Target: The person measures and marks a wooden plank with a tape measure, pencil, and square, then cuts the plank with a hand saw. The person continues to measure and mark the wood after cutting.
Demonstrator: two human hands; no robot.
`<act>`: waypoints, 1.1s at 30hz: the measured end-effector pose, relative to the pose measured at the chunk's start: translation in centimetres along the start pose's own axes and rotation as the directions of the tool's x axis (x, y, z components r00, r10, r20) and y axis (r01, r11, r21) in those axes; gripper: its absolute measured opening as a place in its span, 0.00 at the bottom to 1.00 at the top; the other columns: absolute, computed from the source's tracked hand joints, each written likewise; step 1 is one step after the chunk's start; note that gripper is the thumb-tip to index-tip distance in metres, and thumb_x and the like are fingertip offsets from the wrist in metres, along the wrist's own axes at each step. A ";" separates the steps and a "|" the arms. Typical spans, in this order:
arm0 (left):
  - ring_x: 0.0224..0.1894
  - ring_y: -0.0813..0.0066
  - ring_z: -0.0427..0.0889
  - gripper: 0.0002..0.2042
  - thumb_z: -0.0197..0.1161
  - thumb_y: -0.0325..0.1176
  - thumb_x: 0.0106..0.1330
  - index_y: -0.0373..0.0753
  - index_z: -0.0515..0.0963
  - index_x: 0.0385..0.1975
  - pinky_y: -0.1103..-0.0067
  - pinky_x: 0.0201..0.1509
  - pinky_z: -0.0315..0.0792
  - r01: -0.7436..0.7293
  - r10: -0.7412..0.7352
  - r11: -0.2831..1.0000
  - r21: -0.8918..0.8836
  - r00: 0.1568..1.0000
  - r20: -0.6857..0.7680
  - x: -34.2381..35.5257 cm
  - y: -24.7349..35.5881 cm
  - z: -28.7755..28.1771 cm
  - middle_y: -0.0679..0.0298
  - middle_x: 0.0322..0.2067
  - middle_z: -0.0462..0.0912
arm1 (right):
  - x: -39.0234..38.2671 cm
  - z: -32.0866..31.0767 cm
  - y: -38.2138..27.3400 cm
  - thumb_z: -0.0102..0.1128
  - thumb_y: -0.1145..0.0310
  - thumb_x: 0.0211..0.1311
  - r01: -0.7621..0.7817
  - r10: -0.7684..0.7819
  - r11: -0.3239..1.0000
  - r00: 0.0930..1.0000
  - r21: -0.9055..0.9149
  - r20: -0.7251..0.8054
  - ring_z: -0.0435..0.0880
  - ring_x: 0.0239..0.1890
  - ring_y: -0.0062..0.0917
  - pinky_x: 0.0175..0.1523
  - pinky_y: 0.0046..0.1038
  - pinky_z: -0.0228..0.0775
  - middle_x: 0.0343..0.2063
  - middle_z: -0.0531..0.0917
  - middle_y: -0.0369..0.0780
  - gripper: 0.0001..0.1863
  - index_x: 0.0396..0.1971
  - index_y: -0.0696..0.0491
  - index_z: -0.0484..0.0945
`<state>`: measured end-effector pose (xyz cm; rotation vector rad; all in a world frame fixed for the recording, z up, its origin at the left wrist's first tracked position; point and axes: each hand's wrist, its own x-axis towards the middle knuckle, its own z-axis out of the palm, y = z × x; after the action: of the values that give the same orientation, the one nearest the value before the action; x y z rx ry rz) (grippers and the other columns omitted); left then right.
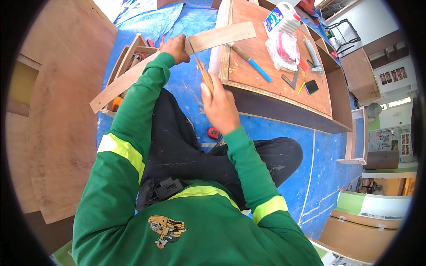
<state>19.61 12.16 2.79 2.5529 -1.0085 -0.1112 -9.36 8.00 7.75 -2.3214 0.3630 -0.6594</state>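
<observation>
A long wooden board (222, 37) lies slantwise across a wooden tool box and a plywood-topped cabinet. My left hand (176, 49) is closed around the board near its middle. In my right hand (219, 104) is the wooden handle of a handsaw (205, 76), gripped with the fingers wrapped round it. The thin saw blade is seen almost edge-on and crosses the board just right of my left hand. How deep the blade sits in the wood cannot be made out.
On the cabinet (277, 99) are a white jug (282, 20), a plastic bag (284, 51), a blue-bladed tool with a wooden handle (253, 64), a caulking gun (313, 55), a square (290, 80), a yellow pencil (301, 88) and a phone (312, 87). A red tape measure (213, 132) lies before me. Tool box (126, 66) stands left.
</observation>
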 end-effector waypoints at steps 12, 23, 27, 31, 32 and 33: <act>0.59 0.47 0.89 0.37 0.85 0.43 0.43 0.41 0.79 0.57 0.49 0.63 0.76 0.072 -0.072 0.997 -0.014 0.997 0.038 2.8 -3.2 0.8 0.51 0.51 0.91 | -14.7 -10.0 -4.1 0.65 0.73 0.76 -0.120 0.132 0.988 0.981 -0.096 0.140 0.91 0.51 0.56 0.50 0.48 0.85 0.54 0.88 0.57 0.29 0.74 0.55 0.71; 0.61 0.47 0.88 0.38 0.85 0.43 0.44 0.41 0.77 0.58 0.49 0.62 0.75 -0.003 0.004 1.000 -0.006 0.984 0.176 1.4 1.6 0.8 0.53 0.54 0.91 | -1.5 -1.1 2.3 0.62 0.66 0.80 -0.115 0.116 0.992 0.993 0.058 -0.011 0.89 0.44 0.60 0.44 0.53 0.80 0.39 0.88 0.61 0.21 0.66 0.58 0.76; 0.61 0.45 0.87 0.40 0.85 0.43 0.43 0.39 0.77 0.60 0.47 0.64 0.75 0.050 -0.051 0.999 0.011 0.988 0.144 2.3 -1.1 1.9 0.48 0.54 0.90 | -6.2 -2.9 1.9 0.62 0.67 0.81 -0.177 0.183 0.980 0.981 0.090 -0.063 0.93 0.43 0.54 0.46 0.45 0.83 0.41 0.89 0.58 0.22 0.69 0.59 0.75; 0.61 0.43 0.86 0.41 0.84 0.44 0.43 0.35 0.75 0.60 0.50 0.66 0.77 0.000 0.001 1.000 -0.006 0.979 0.206 2.7 -4.4 3.1 0.46 0.54 0.88 | -8.0 -5.1 1.2 0.59 0.67 0.84 -0.269 0.322 0.905 0.940 0.329 -0.117 0.88 0.34 0.29 0.38 0.34 0.79 0.36 0.88 0.46 0.22 0.70 0.59 0.74; 0.61 0.42 0.86 0.41 0.83 0.44 0.43 0.35 0.75 0.59 0.51 0.65 0.77 -0.009 0.011 1.000 -0.011 0.979 0.203 2.7 -4.4 3.0 0.45 0.54 0.88 | -8.1 -5.9 1.0 0.57 0.65 0.85 -0.323 0.406 0.831 0.909 0.453 -0.096 0.81 0.26 0.17 0.29 0.27 0.74 0.32 0.86 0.39 0.22 0.71 0.59 0.75; 0.61 0.42 0.86 0.41 0.83 0.44 0.43 0.34 0.75 0.59 0.52 0.65 0.77 -0.018 0.020 1.000 -0.015 0.980 0.199 2.6 -4.5 3.0 0.45 0.54 0.88 | -7.6 -6.8 0.5 0.56 0.64 0.86 -0.309 0.415 0.807 0.903 0.503 -0.110 0.77 0.25 0.14 0.27 0.24 0.70 0.30 0.83 0.35 0.23 0.71 0.59 0.74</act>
<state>23.77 12.45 -1.54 2.5582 -1.1004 -0.3735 -19.47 7.21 9.00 -1.6514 0.6510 -0.7122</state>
